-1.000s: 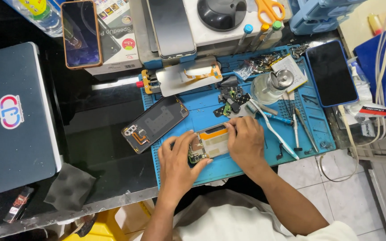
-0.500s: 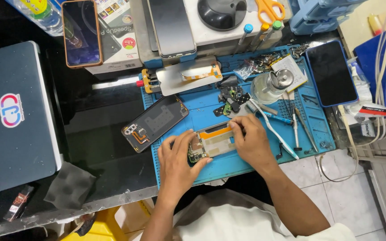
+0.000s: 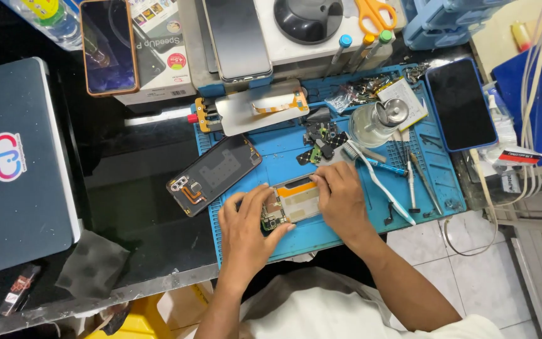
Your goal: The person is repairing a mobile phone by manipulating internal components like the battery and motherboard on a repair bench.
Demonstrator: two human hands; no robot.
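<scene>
An opened phone body [image 3: 294, 202] with an orange-edged pale battery and a green circuit board lies on the blue work mat [image 3: 283, 157]. My left hand [image 3: 249, 227] grips its left end, fingers over the circuit board. My right hand [image 3: 341, 199] rests on its right end, fingertips on the upper edge. A dark phone back cover [image 3: 213, 174] lies to the left, half on the mat.
Tweezers, a white brush [image 3: 377, 182] and a blue tool lie right of my hands. A glass jar [image 3: 377, 122], small parts, a dark phone [image 3: 460, 103], a closed laptop [image 3: 17, 166], boxes, another phone [image 3: 108, 45] and orange scissors [image 3: 376, 12] ring the mat.
My right hand has shifted slightly along the phone's right end. The left hand and the phone stay in place.
</scene>
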